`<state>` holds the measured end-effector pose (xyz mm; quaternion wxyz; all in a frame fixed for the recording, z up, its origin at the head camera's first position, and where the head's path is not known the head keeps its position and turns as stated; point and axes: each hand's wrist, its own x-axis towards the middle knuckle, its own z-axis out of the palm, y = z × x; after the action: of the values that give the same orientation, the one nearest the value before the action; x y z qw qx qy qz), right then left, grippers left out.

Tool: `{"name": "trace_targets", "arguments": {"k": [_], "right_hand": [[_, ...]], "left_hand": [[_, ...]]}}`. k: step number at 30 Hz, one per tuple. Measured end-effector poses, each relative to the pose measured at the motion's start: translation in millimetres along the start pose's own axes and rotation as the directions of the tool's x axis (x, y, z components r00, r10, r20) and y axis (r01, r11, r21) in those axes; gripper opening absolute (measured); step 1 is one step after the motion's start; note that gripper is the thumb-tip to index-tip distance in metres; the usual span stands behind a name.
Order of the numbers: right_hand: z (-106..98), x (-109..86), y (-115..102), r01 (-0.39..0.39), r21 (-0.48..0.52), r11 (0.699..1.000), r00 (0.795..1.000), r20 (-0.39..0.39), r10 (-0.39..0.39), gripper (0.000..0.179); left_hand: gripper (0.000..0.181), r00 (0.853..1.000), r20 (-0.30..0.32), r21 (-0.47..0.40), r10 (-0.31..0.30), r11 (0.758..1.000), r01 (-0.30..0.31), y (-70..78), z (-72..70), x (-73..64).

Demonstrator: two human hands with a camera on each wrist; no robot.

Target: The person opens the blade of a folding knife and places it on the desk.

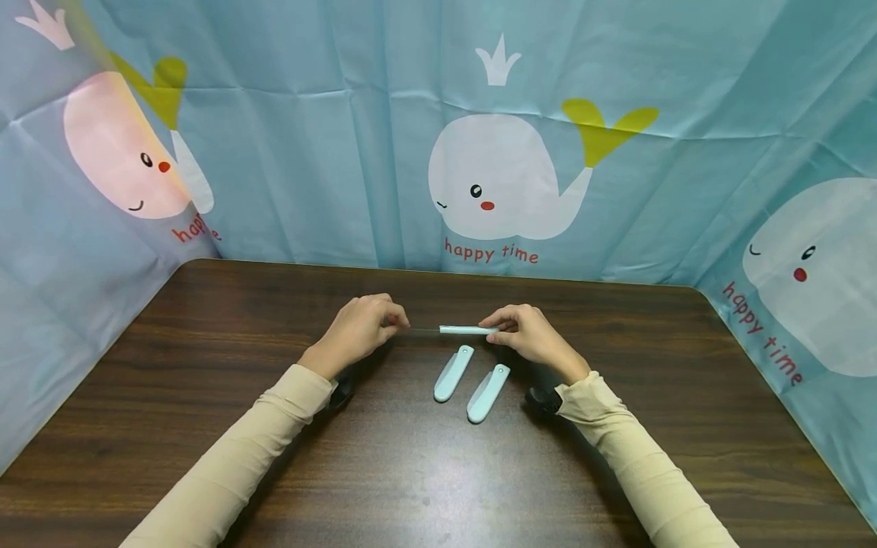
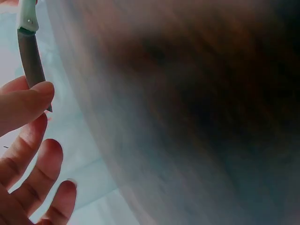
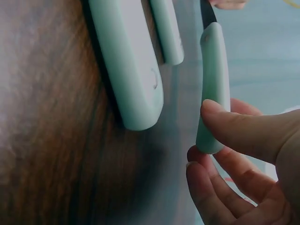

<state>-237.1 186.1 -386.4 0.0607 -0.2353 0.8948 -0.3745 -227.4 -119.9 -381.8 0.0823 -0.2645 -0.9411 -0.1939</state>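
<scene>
Between the two hands is a folding knife with a pale mint handle [image 1: 460,330], its blade [image 2: 32,58] unfolded toward the left. My right hand [image 1: 530,332] grips the handle's end between thumb and fingers; the right wrist view shows the thumb lying across the handle [image 3: 214,70]. My left hand [image 1: 361,326] pinches the blade near its tip, and the dark point shows just past the thumb in the left wrist view. Two more mint folding knives, a left one [image 1: 453,374] and a right one [image 1: 488,393], lie folded on the table below the held knife.
The dark wood-grain table [image 1: 384,464] has rounded far corners. A light blue curtain [image 1: 329,152] printed with whales hangs behind it and at both sides. Both forearms wear cream sleeves, with a dark device at each wrist.
</scene>
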Motion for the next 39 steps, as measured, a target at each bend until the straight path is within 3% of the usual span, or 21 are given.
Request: {"name": "trace_targets", "arguments": {"k": [11, 18, 24, 39], "right_hand": [[4, 11.9, 6, -0.009, -0.025, 1.000, 1.000, -0.003, 0.009, 0.021], [5, 16.3, 7, -0.017, -0.032, 0.999, 1.000, -0.012, 0.016, 0.020], [4, 19.2, 10, -0.063, -0.042, 0.997, 0.998, -0.003, 0.063, 0.021], [4, 24.9, 9, -0.091, -0.063, 0.994, 0.995, -0.036, 0.089, 0.026]], "left_hand": [[0.008, 0.979, 0.161, -0.158, -0.123, 0.976, 0.149, -13.3, 2.4, 11.4], [0.007, 0.950, 0.255, -0.210, -0.180, 0.949, 0.237, -20.5, 4.3, 18.2], [0.008, 0.950, 0.252, -0.289, -0.183, 0.923, 0.255, -29.5, 8.5, 20.3], [0.013, 0.945, 0.250, -0.271, -0.211, 0.922, 0.277, -28.3, 9.2, 24.0]]}}
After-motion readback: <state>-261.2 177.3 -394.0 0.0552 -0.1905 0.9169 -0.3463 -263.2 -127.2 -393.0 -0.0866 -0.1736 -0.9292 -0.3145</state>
